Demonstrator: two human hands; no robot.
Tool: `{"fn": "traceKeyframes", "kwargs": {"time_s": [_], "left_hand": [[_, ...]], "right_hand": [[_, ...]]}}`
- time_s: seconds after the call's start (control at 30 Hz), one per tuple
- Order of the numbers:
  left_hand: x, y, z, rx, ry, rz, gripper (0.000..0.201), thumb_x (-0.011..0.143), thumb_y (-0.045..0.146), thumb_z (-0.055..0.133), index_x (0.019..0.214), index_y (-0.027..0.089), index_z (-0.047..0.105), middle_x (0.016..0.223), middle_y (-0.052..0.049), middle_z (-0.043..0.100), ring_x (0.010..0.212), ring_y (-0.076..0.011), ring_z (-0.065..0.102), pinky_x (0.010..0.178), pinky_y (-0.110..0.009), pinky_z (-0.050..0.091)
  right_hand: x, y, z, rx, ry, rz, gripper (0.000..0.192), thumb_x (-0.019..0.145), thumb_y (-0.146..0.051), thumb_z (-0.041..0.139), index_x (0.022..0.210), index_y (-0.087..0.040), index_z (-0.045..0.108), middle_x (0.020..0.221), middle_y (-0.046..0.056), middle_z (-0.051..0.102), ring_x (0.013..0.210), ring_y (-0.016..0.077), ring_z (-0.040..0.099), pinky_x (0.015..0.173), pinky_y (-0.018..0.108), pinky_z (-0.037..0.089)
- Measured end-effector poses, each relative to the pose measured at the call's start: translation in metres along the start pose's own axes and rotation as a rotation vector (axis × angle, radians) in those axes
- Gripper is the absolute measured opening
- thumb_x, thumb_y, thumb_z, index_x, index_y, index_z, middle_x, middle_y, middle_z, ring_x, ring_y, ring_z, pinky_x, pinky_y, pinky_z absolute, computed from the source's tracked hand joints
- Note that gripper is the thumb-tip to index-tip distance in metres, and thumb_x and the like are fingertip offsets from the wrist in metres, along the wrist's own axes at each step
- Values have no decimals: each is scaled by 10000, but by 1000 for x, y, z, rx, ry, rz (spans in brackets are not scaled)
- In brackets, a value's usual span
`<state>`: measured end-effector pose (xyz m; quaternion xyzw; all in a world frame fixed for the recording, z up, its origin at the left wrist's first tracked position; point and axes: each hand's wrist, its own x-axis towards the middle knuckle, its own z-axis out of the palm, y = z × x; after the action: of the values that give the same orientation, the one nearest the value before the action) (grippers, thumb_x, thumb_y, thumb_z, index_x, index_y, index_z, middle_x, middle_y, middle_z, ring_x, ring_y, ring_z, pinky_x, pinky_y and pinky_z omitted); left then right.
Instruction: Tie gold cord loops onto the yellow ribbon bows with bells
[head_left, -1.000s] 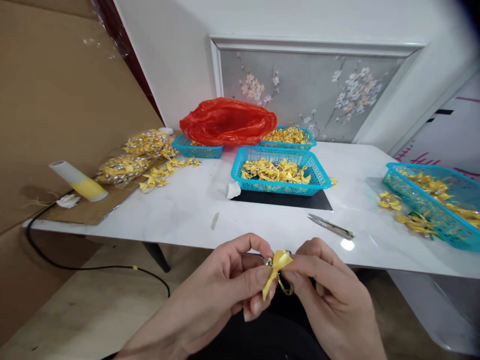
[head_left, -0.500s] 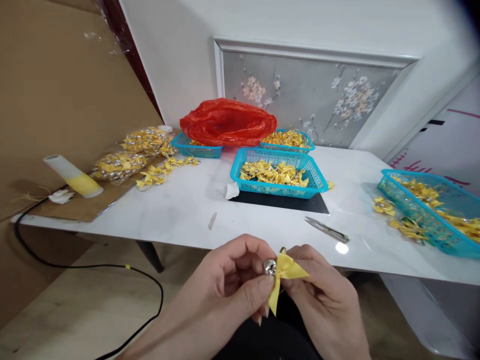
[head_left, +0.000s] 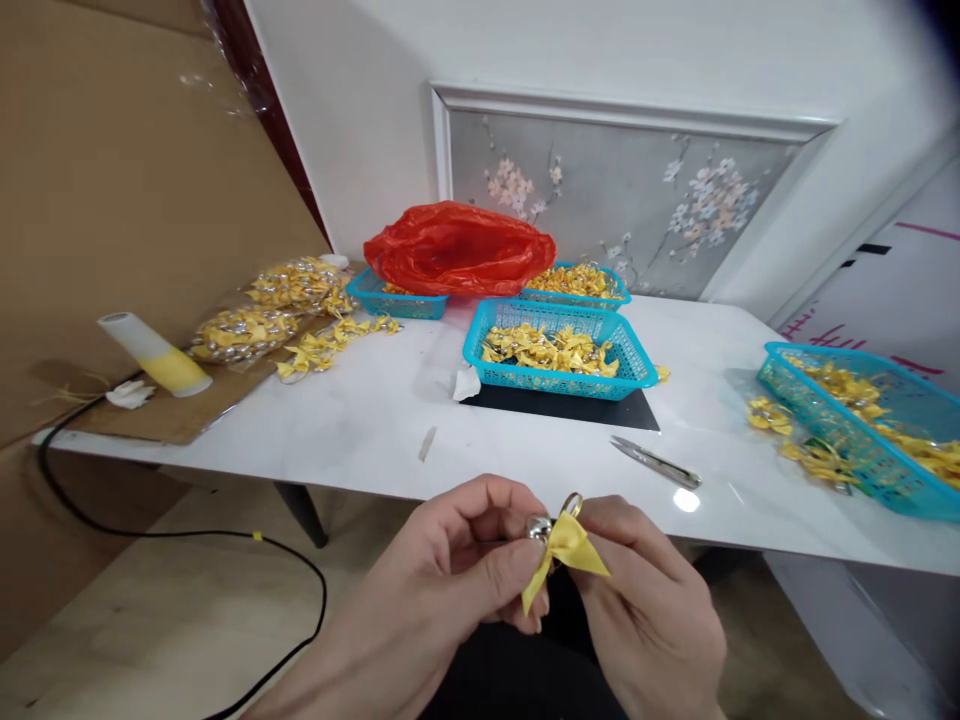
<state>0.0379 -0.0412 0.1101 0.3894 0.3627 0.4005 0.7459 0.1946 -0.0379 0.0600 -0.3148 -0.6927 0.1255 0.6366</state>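
Both hands meet just in front of the white table's near edge [head_left: 525, 490]. My left hand [head_left: 450, 580] and my right hand [head_left: 645, 610] pinch a small yellow ribbon bow [head_left: 566, 545] between their fingertips. A little silver bell [head_left: 537, 527] sits at the bow's knot by my left thumb, and a metal ring [head_left: 572, 503] pokes up above my right fingers. One ribbon tail hangs down over my left fingers.
A blue basket [head_left: 626, 375] of yellow bows stands mid-table on a black mat, two more behind with a red plastic bag [head_left: 457, 250], another basket [head_left: 847, 440] at right. Small snips [head_left: 656, 462] lie near the edge. Bagged bows [head_left: 240, 335], a yellow-white tube [head_left: 154, 355] and a black cable [head_left: 150, 530] are left.
The bow has been turned between my fingers: the bell came into view at my left thumb and the ring now sticks up above my right fingers. Both hands stay together.
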Motion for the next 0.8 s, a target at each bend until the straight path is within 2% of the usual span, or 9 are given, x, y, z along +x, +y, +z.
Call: {"fn": "traceKeyframes", "kwargs": {"time_s": [0.2, 0.43, 0.8], "left_hand": [[3, 0, -3, -105, -19, -58, 86, 851, 198, 750, 865, 142, 686, 701, 15, 615, 586, -55, 536, 567, -133, 447], [4, -2, -6, -235, -37, -106, 88, 823, 156, 775, 866, 143, 699, 667, 7, 640, 548, -52, 561, 552, -124, 475], [6, -2, -7, -262, -42, -117, 69, 835, 133, 760, 874, 136, 704, 671, 0, 654, 548, -46, 571, 559, -121, 501]], "right_hand": [[2, -1, 1, -11, 4, -19, 394, 805, 87, 540, 925, -231, 740, 712, 22, 608, 630, 153, 597, 566, 280, 558], [3, 0, 1, -13, 14, -30, 406, 808, 86, 502, 933, -223, 734, 678, 9, 549, 599, 145, 560, 536, 276, 546], [-2, 3, 4, 9, -29, 7, 386, 831, 75, 487, 954, -206, 721, 703, 9, 498, 607, 136, 530, 529, 261, 530]]}}
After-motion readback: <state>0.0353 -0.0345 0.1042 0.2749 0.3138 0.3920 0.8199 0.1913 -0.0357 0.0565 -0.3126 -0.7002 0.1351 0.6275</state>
